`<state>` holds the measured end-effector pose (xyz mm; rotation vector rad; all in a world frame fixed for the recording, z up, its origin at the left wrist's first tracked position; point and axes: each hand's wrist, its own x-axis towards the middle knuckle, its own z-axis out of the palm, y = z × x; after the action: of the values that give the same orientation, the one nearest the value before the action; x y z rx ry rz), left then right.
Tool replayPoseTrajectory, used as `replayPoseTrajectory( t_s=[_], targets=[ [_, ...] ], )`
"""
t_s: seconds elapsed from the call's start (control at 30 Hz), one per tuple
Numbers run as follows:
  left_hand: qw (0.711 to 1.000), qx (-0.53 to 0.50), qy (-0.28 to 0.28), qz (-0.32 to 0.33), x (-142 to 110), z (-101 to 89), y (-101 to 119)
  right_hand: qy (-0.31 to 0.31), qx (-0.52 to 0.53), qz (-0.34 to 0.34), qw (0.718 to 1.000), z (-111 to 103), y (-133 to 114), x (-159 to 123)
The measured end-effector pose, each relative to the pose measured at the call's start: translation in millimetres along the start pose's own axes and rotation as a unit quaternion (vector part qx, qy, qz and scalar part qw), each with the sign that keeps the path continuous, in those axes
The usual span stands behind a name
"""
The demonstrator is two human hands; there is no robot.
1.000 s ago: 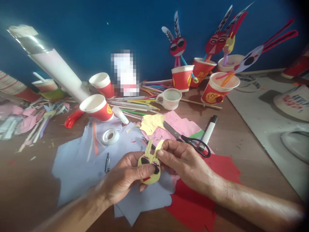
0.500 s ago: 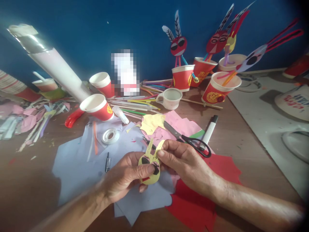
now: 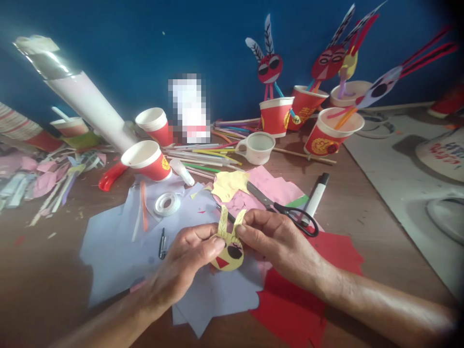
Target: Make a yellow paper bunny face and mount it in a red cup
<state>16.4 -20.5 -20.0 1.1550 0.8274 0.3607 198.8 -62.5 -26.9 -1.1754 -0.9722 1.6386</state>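
A small yellow paper mask (image 3: 229, 244) with two ears, black eyes and a red mouth is held between both my hands over the table. My left hand (image 3: 188, 263) pinches its left side, thumb pressed on the face. My right hand (image 3: 277, 241) grips its right ear with thumb and fingers closed. Under them lie lilac paper sheets (image 3: 119, 251), a red sheet (image 3: 311, 299) and pink scraps (image 3: 275, 186).
Black-handled scissors (image 3: 290, 215) and a white marker (image 3: 315, 198) lie just behind my right hand. A tape roll (image 3: 166, 204), a glue bottle (image 3: 181, 172), red paper cups (image 3: 147, 160), straws (image 3: 203, 154), a white mug (image 3: 258, 147) and finished masks in cups (image 3: 275, 113) stand farther back.
My left thumb has slid up across the mask's face, uncovering the lower eye and the red mouth. The right hand has barely moved.
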Motion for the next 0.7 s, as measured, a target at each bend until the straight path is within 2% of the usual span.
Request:
replayPoseTrajectory(
  t_s=[0.27, 0.57, 0.7],
  targets=[
    [0.998, -0.020, 0.044, 0.029, 3.1, 5.7, -6.9, -0.003, -0.010, -0.009, 1.000, 1.3, 1.4, 0.4],
    [0.997, 0.021, 0.075, 0.018, 2.9, 9.1, -0.2, -0.015, -0.053, -0.017, 0.998, -0.1, 0.6, -2.2],
    [0.991, 0.067, 0.111, 0.031, 1.4, 10.3, -2.6, -0.002, -0.083, -0.020, 0.996, 0.1, -0.2, -3.3]
  ],
)
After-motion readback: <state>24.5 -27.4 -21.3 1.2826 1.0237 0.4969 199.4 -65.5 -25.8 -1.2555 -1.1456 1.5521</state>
